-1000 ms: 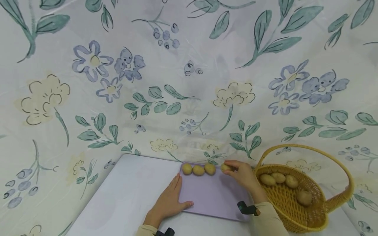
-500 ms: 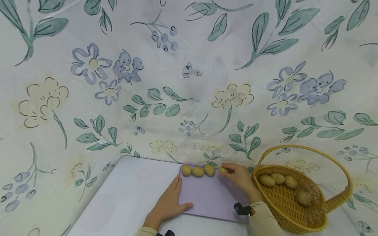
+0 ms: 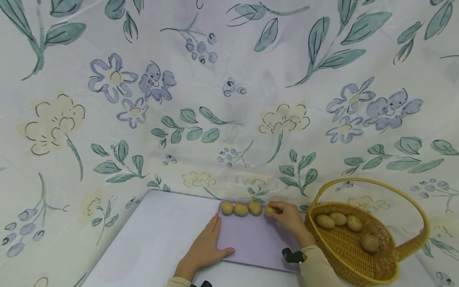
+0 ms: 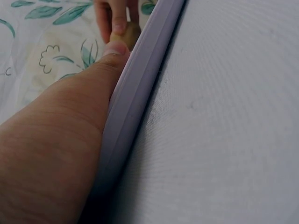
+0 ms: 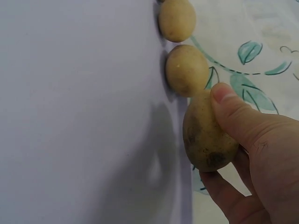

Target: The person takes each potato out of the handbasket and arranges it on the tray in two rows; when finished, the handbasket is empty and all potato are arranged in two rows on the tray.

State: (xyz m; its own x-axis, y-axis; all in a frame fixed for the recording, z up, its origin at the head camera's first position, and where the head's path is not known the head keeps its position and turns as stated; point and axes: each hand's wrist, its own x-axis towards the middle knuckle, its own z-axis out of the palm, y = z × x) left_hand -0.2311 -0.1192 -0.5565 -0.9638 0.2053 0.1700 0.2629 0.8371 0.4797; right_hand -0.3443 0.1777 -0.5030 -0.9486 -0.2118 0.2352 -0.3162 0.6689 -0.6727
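My right hand [image 3: 289, 219] pinches a potato [image 5: 208, 133] between thumb and fingers, at the far edge of a lilac tray [image 3: 251, 239]. Three more potatoes lie in a row along that edge: one at the far left corner [image 3: 227, 207], a middle one [image 3: 240, 209] and one [image 3: 255, 208] beside the held potato. In the right wrist view the held potato shows dark patches and sits close to its neighbour [image 5: 187, 70]. With fingers straight and thumb spread, my left hand [image 3: 204, 247] rests against the tray's left side. The left wrist view shows its thumb along the tray rim [image 4: 135, 88].
A wicker basket [image 3: 344, 255] with a tall arched handle stands right of the tray, several potatoes [image 3: 338, 219] inside. Tray and basket are on a white table [image 3: 143, 239]. Floral cloth [image 3: 201, 131] hangs behind.
My right hand has moved a little left with the potato, bringing it nearer the row. My left hand has stayed in place at the tray.
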